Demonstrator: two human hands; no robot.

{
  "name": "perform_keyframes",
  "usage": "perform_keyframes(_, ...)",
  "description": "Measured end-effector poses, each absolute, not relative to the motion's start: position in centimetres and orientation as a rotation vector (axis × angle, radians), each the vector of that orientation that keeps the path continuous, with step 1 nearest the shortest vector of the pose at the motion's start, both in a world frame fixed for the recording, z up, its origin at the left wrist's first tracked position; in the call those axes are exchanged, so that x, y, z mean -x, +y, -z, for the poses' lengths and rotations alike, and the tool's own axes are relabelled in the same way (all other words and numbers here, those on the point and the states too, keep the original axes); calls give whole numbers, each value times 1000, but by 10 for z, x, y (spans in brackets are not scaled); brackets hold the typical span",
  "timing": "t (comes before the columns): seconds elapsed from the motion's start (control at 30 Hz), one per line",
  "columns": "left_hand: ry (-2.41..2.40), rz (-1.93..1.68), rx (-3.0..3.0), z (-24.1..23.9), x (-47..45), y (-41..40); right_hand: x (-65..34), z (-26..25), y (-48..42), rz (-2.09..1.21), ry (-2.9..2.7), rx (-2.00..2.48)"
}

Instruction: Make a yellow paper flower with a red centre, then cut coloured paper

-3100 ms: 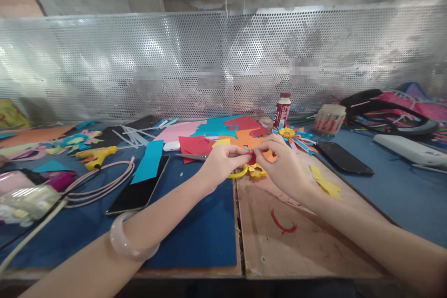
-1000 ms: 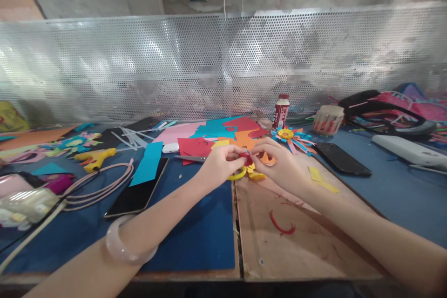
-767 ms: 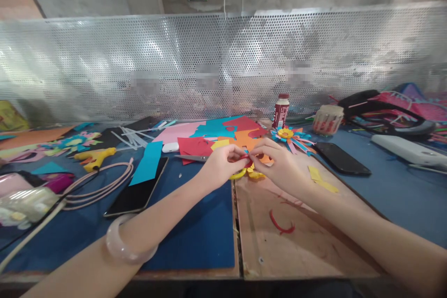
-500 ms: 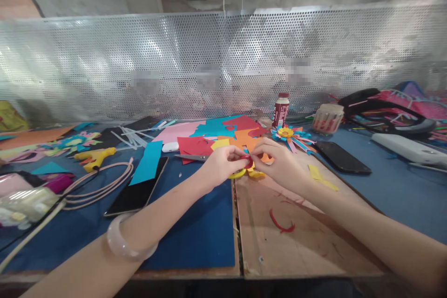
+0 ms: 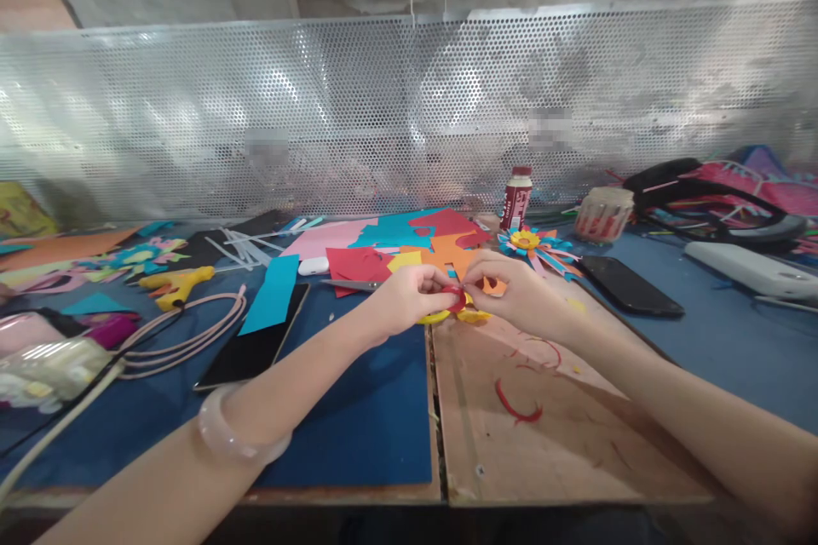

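My left hand (image 5: pixel 406 300) and my right hand (image 5: pixel 515 293) meet above the table's middle, both pinched on a small curled red paper strip (image 5: pixel 456 298). Just under them lie a yellow scissors handle (image 5: pixel 434 318) and a yellow paper scrap (image 5: pixel 474 316). A pale bangle (image 5: pixel 239 438) circles my left wrist. A loose red paper curl (image 5: pixel 516 409) rests on the wooden board (image 5: pixel 562 451) nearer to me.
Coloured paper sheets (image 5: pixel 396 243) lie behind the hands, with a paper flower (image 5: pixel 533 244), a bottle (image 5: pixel 515 197) and a cup (image 5: pixel 602 213). Phones lie at left (image 5: pixel 252 349) and right (image 5: pixel 630 285). A yellow glue gun (image 5: pixel 175 285) and pink cords (image 5: pixel 185 332) sit left.
Both hands stay pinched on the red strip, turning it slightly. The view has shifted a little; the yellow scrap at the right no longer shows beside my right wrist.
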State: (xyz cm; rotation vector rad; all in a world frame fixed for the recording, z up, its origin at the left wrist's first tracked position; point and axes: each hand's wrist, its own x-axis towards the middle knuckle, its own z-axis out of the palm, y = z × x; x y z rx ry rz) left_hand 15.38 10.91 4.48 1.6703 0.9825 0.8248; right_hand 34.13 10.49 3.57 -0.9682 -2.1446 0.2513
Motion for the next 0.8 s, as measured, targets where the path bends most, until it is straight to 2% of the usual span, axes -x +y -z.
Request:
perform_keyframes(0.13,974,-781,-1658,-47,-153,108,-341,-44,98,-223,-2185,1049)
perform_keyframes(0.57,915,-751,-1608,-49,-150,109,-346,-44,102,-439,-2185,1098)
perform_keyframes(0.8,961,-855,-1588,-50,-151,108,-346,-43,105,-478,-2112,1037)
